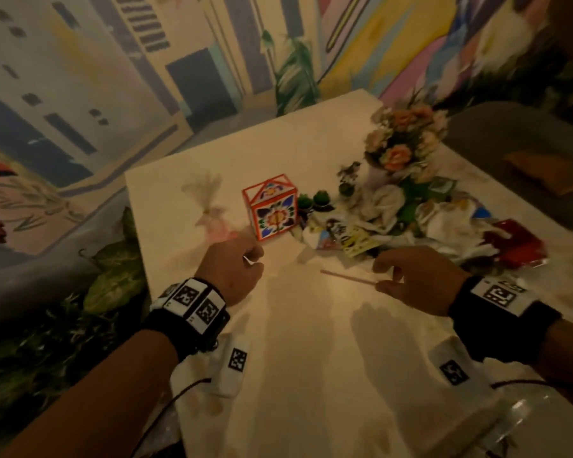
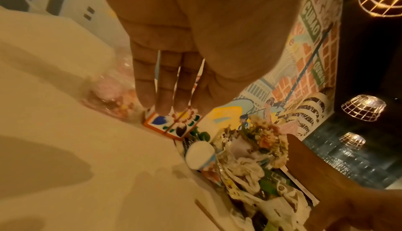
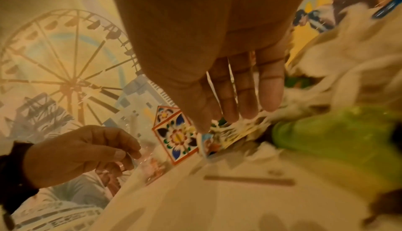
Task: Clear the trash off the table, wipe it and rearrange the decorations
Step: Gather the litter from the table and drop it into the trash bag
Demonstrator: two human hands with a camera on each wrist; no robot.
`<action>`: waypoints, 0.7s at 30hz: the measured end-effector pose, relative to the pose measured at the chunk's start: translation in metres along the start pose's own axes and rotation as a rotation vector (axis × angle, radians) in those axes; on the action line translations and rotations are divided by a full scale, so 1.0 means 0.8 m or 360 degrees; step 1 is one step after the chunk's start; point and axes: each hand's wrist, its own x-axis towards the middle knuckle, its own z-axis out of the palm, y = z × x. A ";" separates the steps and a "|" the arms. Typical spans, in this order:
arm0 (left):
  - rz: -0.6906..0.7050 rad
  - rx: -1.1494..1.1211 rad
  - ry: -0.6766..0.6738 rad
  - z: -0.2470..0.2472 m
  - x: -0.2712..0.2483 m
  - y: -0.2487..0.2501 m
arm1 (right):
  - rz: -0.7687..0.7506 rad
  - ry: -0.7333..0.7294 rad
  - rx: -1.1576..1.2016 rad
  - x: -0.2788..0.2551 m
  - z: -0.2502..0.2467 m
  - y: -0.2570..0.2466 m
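Head: smooth white table (image 1: 295,342); crumpled paper trash (image 1: 411,223) at R beside glossy floral cube (image 1: 273,213). Thin stick (image 1: 348,277) lies flat.
L wrist: left hand (image 2: 174,73) relaxed, holding nothing.
R wrist: right hand (image 3: 228,88) fingers straight, holding nothing, over trash.

A white table (image 1: 186,193) is set in a corner between painted walls. On one wall a mural (image 1: 63,94) of buildings is seen, and a ferris wheel (image 3: 65,73) is painted too. Three wire lamps (image 2: 363,106) are lit against a dark wall. A wooden chair back (image 2: 326,171) is placed beside the table.
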 end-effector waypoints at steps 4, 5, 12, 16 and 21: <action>0.0063 0.0085 -0.0014 0.028 0.022 0.059 | 0.0095 0.0028 0.0054 -0.014 -0.030 0.059; 0.0088 0.0146 -0.0004 0.034 0.027 0.071 | 0.0118 0.0039 0.0086 -0.017 -0.034 0.069; 0.0177 0.0374 0.0026 0.069 0.054 0.102 | 0.0091 0.0104 0.0104 -0.011 -0.033 0.099; 0.0144 0.0464 -0.0117 0.097 0.068 0.106 | 0.0032 0.0083 -0.0041 0.004 -0.023 0.093; -0.0010 0.0442 -0.0304 0.132 0.090 0.100 | 0.0137 -0.0096 -0.0212 0.012 -0.002 0.089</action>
